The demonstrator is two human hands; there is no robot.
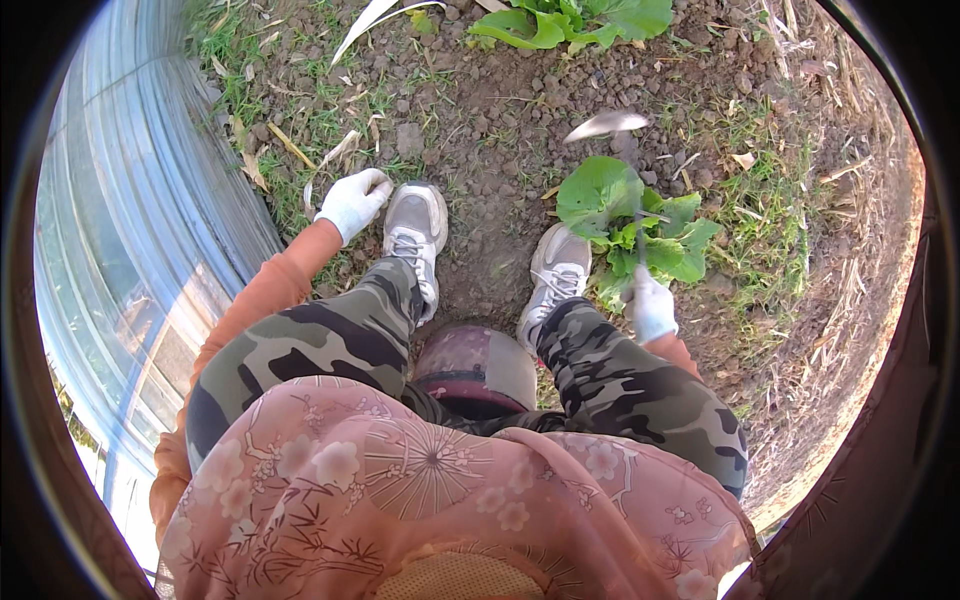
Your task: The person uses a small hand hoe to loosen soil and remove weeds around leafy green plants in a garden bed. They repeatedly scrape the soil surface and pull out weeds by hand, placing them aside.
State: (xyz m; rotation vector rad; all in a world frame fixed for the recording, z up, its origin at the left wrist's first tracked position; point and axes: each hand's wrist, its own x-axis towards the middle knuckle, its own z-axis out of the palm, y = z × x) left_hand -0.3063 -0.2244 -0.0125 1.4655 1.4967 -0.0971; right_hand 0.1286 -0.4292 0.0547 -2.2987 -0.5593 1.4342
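My right hand (651, 306), in a white glove, grips the handle of a small hand hoe (606, 126). The pale metal blade is blurred and sits beyond a leafy green plant (600, 196), while the handle passes over its leaves. Beside the toe of the left shoe (415, 214) is my left hand (356, 204), gloved in white as well. Its fingers are curled together and I see nothing in them. The right shoe (556, 270) stands close against the plant's left side.
Between my legs is a round, worn, dark red object (472, 360). Another leafy plant (577, 21) grows at the top. A clear plastic sheet wall (150, 195) runs along the left. Cloddy soil (495, 165) lies ahead, with grass and dry straw (832, 315) on the right.
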